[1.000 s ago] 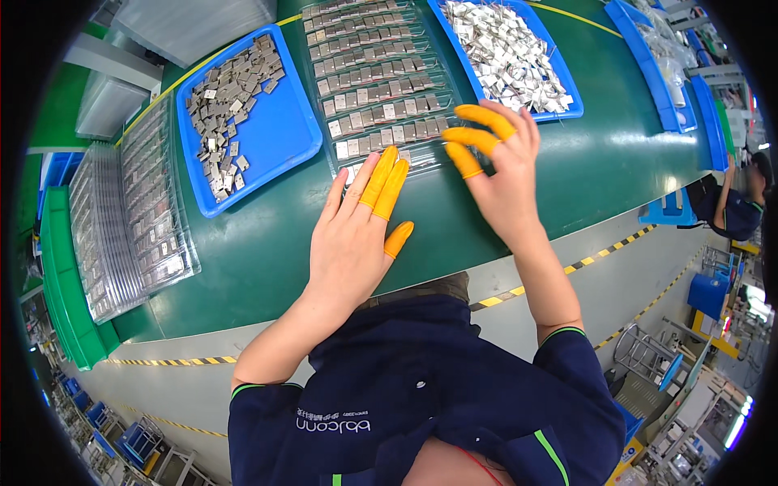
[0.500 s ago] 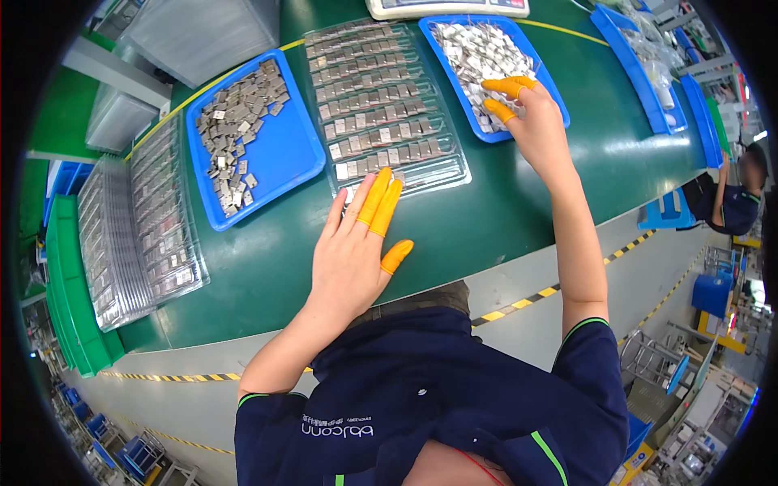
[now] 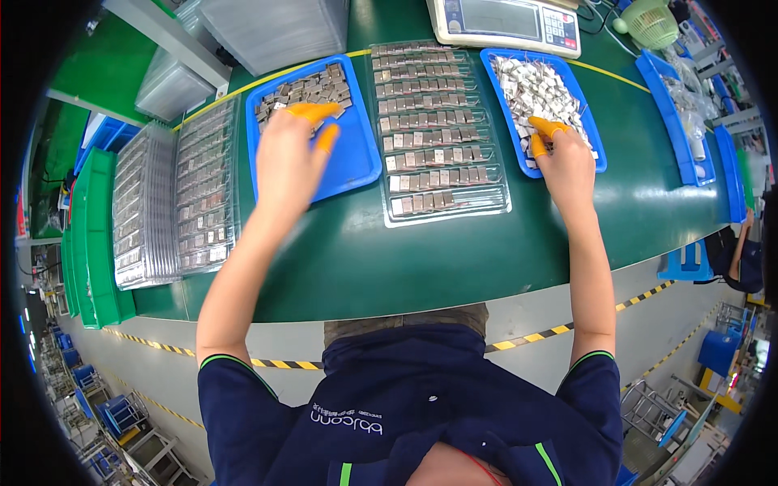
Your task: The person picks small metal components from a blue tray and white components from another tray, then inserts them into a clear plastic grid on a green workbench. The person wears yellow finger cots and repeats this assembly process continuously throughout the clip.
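Across goes the left hand (image 3: 288, 150), off the near edge of the plastic tray (image 3: 450, 217) and over to the left blue tray (image 3: 344, 166), while the right hand (image 3: 567, 162) stays at the right blue tray (image 3: 597, 134). Nearest first: nobody's bracing the plastic tray now, so a knock from a passing forearm could slide it and jog its part-filled near row out of line.

Farther in, the left thumb and fingertips are parted, nothing seen between them, above metal pieces (image 3: 328, 81) heaped toward the far end; those overlap, so two might come up together. On the right, curled fingers dip among the white pieces (image 3: 531, 85); whether they grip one, you can't tell. That pile is jumbled, and a careless drag could tangle pieces or spill some over the rim.

Now the count, near to far: one plastic tray on the table between the blue trays, roughly ten rows of pieces, about six in the near row; two hands; two blue trays beneath them, their loose pieces too many and too overlapped to number; and beyond the right one, a single scale (image 3: 506, 24).
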A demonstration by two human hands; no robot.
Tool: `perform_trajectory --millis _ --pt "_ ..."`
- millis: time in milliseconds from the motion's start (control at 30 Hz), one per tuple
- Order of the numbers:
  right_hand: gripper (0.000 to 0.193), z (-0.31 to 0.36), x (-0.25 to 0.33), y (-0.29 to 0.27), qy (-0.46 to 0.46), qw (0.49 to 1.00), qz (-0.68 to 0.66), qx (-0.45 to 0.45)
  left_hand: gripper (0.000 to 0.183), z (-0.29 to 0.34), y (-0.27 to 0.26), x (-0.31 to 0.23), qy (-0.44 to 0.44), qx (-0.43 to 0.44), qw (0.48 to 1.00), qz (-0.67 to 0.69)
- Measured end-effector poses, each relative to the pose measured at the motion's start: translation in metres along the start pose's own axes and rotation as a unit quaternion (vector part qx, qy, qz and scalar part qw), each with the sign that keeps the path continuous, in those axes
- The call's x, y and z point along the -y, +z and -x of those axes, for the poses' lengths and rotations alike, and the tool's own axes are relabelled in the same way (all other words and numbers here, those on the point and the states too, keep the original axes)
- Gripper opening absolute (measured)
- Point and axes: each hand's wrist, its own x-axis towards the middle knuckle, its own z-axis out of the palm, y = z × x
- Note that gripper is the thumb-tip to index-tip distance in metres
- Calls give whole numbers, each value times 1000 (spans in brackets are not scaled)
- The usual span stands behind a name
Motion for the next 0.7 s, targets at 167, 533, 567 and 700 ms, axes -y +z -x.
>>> perform_trajectory --millis 167,533,567,700 --pt "15 -2 -3 3 33 996 -67 -40 29 -16 34 35 -79 -13 996 -37" --pt "21 -7 -14 6 81 947 -305 -65 15 -17 36 38 19 -15 1000 -3" --pt "21 -5 -14 3 84 942 -319 -56 17 -14 27 28 -11 3 998 55" --pt "19 7 4 -18 160 861 -483 -23 23 13 -5 -4 -238 118 834 483"
